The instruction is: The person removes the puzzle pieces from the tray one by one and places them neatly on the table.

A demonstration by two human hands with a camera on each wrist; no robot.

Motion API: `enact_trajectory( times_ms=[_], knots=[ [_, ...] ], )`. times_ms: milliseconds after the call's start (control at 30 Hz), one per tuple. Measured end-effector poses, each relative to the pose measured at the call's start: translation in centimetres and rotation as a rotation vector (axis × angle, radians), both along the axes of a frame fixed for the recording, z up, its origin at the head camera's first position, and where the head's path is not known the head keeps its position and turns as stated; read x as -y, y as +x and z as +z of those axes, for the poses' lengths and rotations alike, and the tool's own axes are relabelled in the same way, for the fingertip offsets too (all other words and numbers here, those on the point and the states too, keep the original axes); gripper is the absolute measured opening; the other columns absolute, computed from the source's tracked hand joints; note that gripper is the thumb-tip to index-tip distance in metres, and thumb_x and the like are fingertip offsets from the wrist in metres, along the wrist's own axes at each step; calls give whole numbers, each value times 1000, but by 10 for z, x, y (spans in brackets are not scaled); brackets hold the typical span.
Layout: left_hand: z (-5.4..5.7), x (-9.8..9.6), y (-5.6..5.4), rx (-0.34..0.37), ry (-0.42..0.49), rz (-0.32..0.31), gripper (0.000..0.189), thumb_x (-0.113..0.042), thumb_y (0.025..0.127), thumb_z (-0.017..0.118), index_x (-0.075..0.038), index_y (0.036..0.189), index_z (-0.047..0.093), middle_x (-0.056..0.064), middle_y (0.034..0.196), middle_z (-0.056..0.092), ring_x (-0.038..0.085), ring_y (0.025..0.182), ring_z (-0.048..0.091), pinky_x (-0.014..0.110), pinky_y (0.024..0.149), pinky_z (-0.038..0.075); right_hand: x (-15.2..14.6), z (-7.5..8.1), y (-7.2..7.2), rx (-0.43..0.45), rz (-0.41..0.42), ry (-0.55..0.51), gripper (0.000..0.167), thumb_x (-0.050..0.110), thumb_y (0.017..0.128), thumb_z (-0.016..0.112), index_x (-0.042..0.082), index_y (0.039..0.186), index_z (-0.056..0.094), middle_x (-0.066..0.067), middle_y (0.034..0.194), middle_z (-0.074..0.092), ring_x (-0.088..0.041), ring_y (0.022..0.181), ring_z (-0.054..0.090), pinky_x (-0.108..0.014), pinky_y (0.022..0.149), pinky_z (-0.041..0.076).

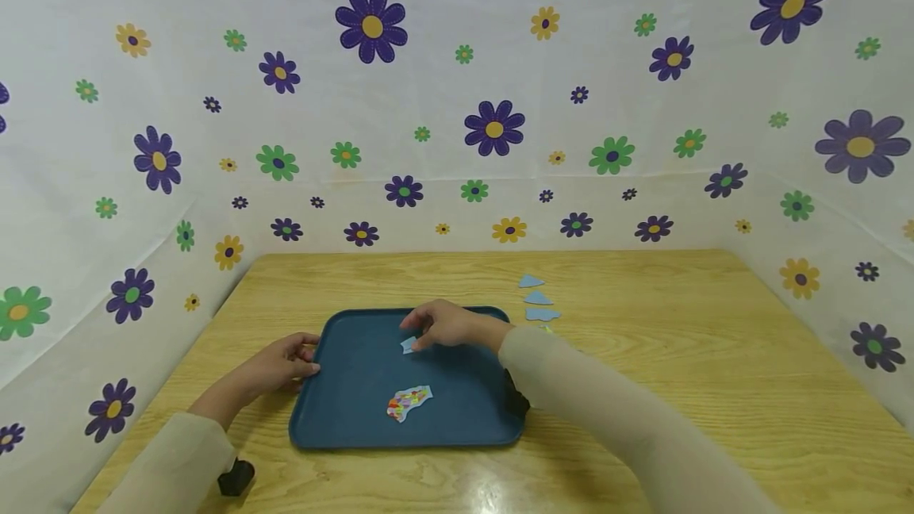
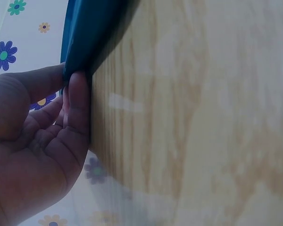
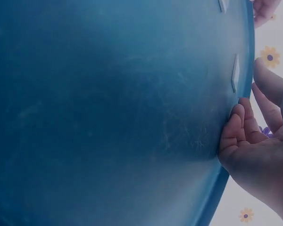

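A dark blue tray (image 1: 350, 419) lies on the table. My left hand (image 1: 286, 363) holds its left rim; in the left wrist view, thumb and forefinger close on the tray edge. On the tray lies a small pale-blue cut piece (image 1: 408, 345), puzzle-like. My right hand (image 1: 446, 324) hovers low over it, thumb tip overlapping its right side. Seen from the right wrist, the thumb stands apart from the fingers, and a thin pale piece (image 3: 235, 73) lies flat beyond the fingertips. Nearer me on the tray is a multicoloured piece (image 1: 408, 401) with an irregular outline.
Right of the tray, several light-blue pieces, such as this pointed piece (image 1: 531, 281), lie in a column on the wooden table (image 1: 678, 324). My right forearm partly hides that column's near end. A flower-printed white cloth (image 1: 428, 93) surrounds the table's back and sides.
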State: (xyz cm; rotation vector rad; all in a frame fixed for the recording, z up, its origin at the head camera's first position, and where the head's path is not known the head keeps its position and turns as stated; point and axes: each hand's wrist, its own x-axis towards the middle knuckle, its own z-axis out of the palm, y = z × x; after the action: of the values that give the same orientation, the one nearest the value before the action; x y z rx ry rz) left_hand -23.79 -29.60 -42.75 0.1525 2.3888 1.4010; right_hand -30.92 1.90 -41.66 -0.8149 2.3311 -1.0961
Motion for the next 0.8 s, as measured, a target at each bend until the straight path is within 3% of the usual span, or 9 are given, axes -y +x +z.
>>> enact_trajectory(
  times_ms=[300, 800],
  knots=[
    [-2, 2, -2, -6, -12, 5, 53, -5, 96, 60, 10, 140, 35, 13, 99, 45, 24, 82, 51, 37, 67, 49, 8, -1, 3, -30, 13, 76, 36, 10, 83, 78, 15, 118, 70, -1, 115, 59, -15, 99, 53, -29, 81, 45],
    [-3, 1, -1, -12, -7, -6, 53, -4, 96, 59, 11, 140, 33, 13, 99, 45, 23, 80, 51, 38, 66, 49, 8, 2, 7, -86, 32, 109, 35, 5, 83, 76, 13, 116, 72, 1, 111, 64, -11, 93, 56, -25, 75, 46]
  ],
)
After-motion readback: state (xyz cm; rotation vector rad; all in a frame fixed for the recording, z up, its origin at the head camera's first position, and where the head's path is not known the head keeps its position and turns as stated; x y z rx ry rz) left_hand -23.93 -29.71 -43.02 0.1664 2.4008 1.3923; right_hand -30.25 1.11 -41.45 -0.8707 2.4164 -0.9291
